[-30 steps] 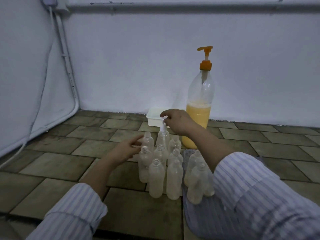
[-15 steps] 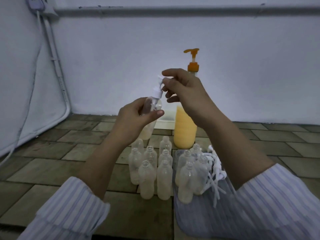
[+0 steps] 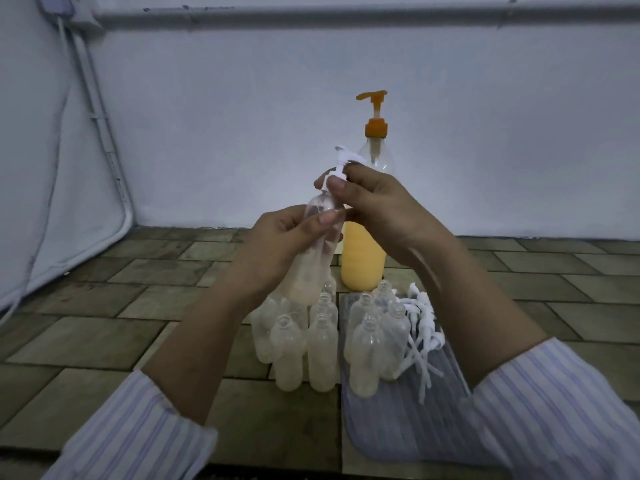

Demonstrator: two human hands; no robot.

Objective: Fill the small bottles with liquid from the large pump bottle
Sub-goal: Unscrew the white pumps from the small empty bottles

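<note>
My left hand (image 3: 277, 244) holds a small clear bottle (image 3: 311, 268) up in front of me, tilted, with some pale liquid at its bottom. My right hand (image 3: 374, 206) pinches the white pump cap (image 3: 337, 169) at that bottle's neck. Behind them stands the large pump bottle (image 3: 363, 254), part full of orange-yellow liquid, with an orange pump head (image 3: 374, 109). On the floor below, several small open clear bottles (image 3: 323, 344) stand in a tight group.
A heap of white pump caps (image 3: 420, 327) lies on striped cloth (image 3: 398, 420) right of the group. The white wall (image 3: 485, 133) is close behind, with cables (image 3: 100, 133) running down at the left. Tiled floor (image 3: 104, 327) spreads around.
I lifted one capped small bottle out of the group to chest height. My right hand slid from the pump head down to the cap's collar. The view came closer.
</note>
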